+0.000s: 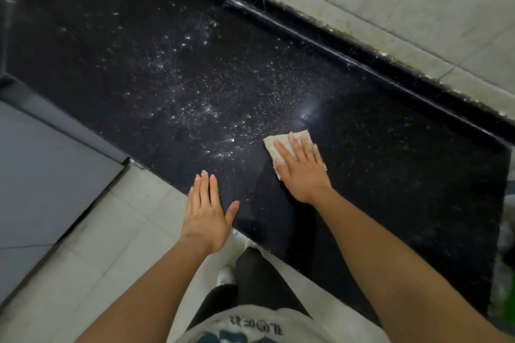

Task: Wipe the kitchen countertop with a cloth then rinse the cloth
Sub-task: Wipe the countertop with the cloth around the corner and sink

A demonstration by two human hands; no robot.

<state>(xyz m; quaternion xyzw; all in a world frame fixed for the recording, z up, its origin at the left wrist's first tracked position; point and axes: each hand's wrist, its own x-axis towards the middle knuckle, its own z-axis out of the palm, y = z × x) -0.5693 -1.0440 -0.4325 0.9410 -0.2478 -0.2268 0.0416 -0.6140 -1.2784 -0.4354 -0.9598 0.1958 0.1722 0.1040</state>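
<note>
Fingers (297,147) of the right hand (303,175) press flat on the cloth (270,145), left hand (207,214) open and empty, while specks (181,86) at ten o'clock look unwiped, rinsing not yet done.

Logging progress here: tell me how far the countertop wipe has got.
Done: the stretch right of the cloth looks mostly free of specks. In hand: the right hand presses the cloth flat on the countertop; the left hand is open by the front edge. Left: the white specks across the middle, then rinsing; no sink in view.
</note>
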